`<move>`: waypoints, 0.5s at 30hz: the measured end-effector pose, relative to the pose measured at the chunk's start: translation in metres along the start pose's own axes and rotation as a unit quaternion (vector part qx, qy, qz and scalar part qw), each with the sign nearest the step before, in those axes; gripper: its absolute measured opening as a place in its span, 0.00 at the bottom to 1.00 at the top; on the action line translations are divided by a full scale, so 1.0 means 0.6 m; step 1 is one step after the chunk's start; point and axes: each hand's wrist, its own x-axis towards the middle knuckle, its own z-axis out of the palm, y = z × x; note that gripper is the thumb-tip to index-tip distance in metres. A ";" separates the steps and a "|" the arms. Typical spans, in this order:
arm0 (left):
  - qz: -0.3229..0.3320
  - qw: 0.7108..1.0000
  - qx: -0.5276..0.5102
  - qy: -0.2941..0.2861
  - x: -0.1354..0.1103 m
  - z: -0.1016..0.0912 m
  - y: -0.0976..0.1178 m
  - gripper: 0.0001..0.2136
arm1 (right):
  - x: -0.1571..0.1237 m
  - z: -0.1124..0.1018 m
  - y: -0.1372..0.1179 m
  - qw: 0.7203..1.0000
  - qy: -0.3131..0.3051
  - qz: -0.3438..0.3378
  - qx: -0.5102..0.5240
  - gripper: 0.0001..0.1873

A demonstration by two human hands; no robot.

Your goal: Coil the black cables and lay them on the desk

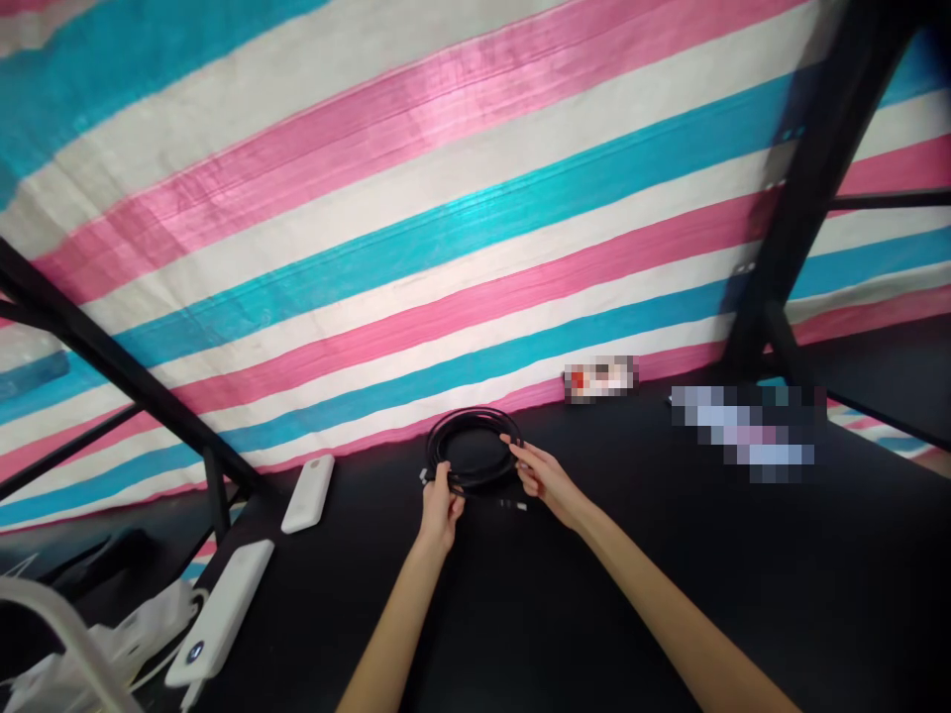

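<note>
A coiled black cable (475,482) is held up over the black table by both of my hands. My left hand (441,507) grips the coil at its lower left, thumb on top and fingers curled under. By that thumb a pale plug end (424,476) sticks out. On the right side of the loop, my right hand (546,477) pinches the strands between thumb and index finger. Just below the coil a small silvery connector (521,506) shows near the tabletop; whether it belongs to the cable I cannot tell.
Two white power banks, one farther back (308,493) and one nearer (221,614), lie left on the black table (490,634). White cords and a power strip (141,634) are at lower left. Blurred items (743,426) lie right; a small box (600,379) stands behind, before striped sheeting (475,218).
</note>
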 end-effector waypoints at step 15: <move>-0.101 0.994 -0.019 -0.046 0.030 0.018 0.036 0.12 | 0.017 -0.023 0.012 0.987 0.095 -0.078 -0.108 0.22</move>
